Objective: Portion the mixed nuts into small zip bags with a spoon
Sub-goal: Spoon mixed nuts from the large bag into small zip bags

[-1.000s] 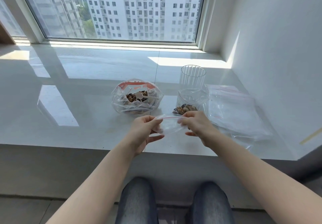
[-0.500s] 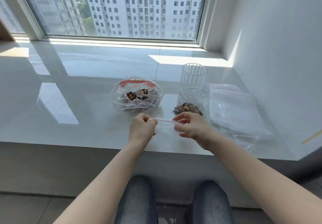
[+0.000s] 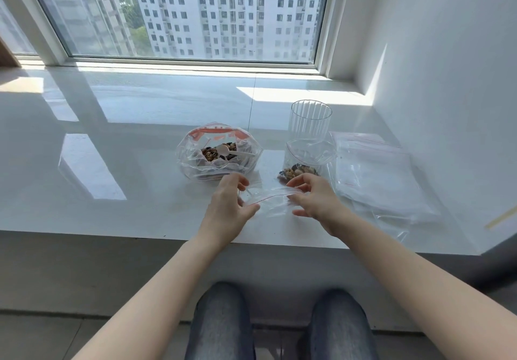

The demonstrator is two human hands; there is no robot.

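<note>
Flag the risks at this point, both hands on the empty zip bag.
1. The small zip bag is thin and held only at its ends by the left hand and right hand; it could slip.
2. The filled bag, just behind the right hand, looks open-topped; a knock might spill nuts.

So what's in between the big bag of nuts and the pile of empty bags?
In the head view, a small clear zip bag with some nuts, and a ribbed clear plastic cup behind it.

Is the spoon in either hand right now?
No: the white spoon lies in the big open bag of nuts, while the left hand and right hand both pinch an empty small zip bag.
</note>
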